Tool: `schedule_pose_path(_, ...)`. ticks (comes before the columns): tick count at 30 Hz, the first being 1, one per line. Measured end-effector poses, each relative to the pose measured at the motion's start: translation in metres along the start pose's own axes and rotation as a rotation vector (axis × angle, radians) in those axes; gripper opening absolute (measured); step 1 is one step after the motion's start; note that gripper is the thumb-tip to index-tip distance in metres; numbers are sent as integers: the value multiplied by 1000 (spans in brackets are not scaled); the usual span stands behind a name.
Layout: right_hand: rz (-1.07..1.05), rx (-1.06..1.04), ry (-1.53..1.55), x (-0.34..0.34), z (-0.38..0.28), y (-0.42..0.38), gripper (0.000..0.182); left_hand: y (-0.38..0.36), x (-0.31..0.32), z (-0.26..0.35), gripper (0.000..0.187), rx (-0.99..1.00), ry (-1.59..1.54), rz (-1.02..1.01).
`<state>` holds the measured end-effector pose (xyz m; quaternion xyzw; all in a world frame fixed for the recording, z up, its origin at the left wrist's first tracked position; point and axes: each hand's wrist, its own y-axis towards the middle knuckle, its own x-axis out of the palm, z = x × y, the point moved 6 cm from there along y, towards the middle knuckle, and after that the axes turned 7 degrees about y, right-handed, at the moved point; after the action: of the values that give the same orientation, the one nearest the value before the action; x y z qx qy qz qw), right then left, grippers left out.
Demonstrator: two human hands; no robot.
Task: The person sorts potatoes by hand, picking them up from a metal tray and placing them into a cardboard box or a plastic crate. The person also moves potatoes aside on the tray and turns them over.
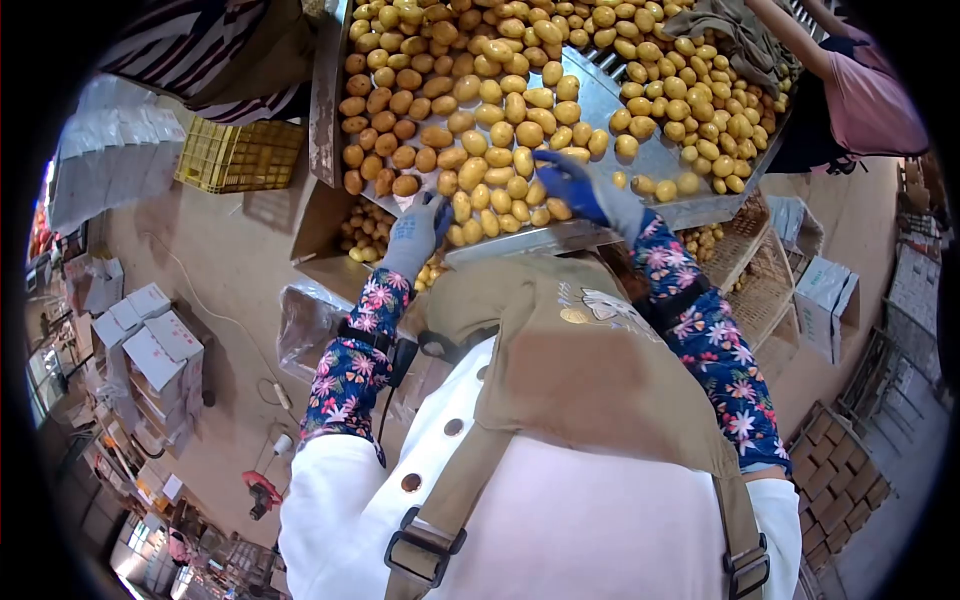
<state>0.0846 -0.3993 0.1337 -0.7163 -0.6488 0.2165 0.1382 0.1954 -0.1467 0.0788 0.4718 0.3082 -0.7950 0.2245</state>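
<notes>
Many oval, shiny yellow produce pieces that look like potatoes [475, 175] lie spread on a metal sorting table [655, 160] in front of me. My left hand [422, 226], in a grey glove with dark fingertips, is at the table's near edge. Its fingers are partly extended beside the nearest pieces, and I see nothing held in them. My right hand [590, 192], in a grey and blue glove, reaches over the near pieces with its fingers apart and slightly blurred. Parts of the produce under both hands are hidden.
Below the table's near edge, a cardboard box [322, 240] holds more produce. Wicker baskets [745, 250] stand at the right, near a white carton [826, 300]. A yellow crate [240, 157] is at the left. Other people stand at the far left and right sides.
</notes>
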Motion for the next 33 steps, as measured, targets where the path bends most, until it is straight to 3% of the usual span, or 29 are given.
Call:
schedule_pose_path(1,174,-290,-116,-26,12,0,48,-2,3,-4,33,21,-60,39)
schedule_pose_path(2,337,-269,-648,-55,38,-5,49,-6,4,-6,35,40,-122,78)
schedule_pose_path(3,306,-60,-832,-65,36,-25,50,-9,-11,2,39,10,-156,-24)
schedule_pose_path(4,111,276,-904,-76,73,-37,53,-6,-13,1,39,7,-157,-24)
schedule_pose_path(6,143,243,-1000,-62,88,-57,57,4,-32,-10,39,-74,13,242)
schedule_pose_path(7,90,244,-874,-53,88,-54,60,11,-45,-7,41,-13,49,368)
schedule_pose_path(8,44,250,-749,-40,90,-49,63,22,-48,-6,43,-7,129,316)
schedule_pose_path(9,252,-92,-919,-25,86,-44,73,36,-50,-3,47,-52,185,176)
schedule_pose_path(10,18,275,-144,-5,39,-44,71,51,-46,5,51,-84,236,41)
schedule_pose_path(12,-163,193,635,32,45,-21,65,78,-25,-4,54,-15,157,145)
schedule_pose_path(13,-238,-6,385,43,52,-14,63,91,-21,-3,53,29,256,57)
schedule_pose_path(14,-263,224,-127,48,11,-23,60,97,-25,0,49,0,238,-19)
schedule_pose_path(15,-165,0,-163,43,-11,-26,55,96,-26,2,46,-29,215,-14)
schedule_pose_path(16,-147,3,-165,38,2,-25,55,94,-27,3,43,-65,195,-10)
schedule_pose_path(18,169,-168,123,14,36,-11,55,78,-27,5,45,-109,161,40)
schedule_pose_path(19,429,-449,-421,-10,13,-26,51,69,-26,2,47,-167,130,84)
schedule_pose_path(20,460,-396,-865,-22,14,-52,48,65,-24,1,47,-162,132,86)
schedule_pose_path(22,198,-96,-777,-33,49,-62,49,59,-14,-19,51,-292,84,32)
schedule_pose_path(23,191,-98,-781,-37,57,-63,49,56,-16,-23,53,-167,24,173)
schedule_pose_path(25,2,69,-335,-33,69,-58,50,62,-2,-37,57,-180,-219,133)
schedule_pose_path(26,-2,59,-335,-29,61,-55,50,66,4,-42,58,-175,-402,148)
schedule_pose_path(28,178,133,441,-18,21,-62,49,55,-37,26,59,88,-391,259)
schedule_pose_path(29,82,-152,251,-16,25,-58,50,50,-54,61,60,158,-509,216)
schedule_pose_path(30,79,-152,259,-10,14,-63,50,45,-66,91,61,227,-628,174)
schedule_pose_path(32,28,102,729,5,-13,-71,51,42,-69,129,68,369,-678,109)
schedule_pose_path(33,37,67,770,6,-14,-69,52,39,-80,148,77,362,-613,4)
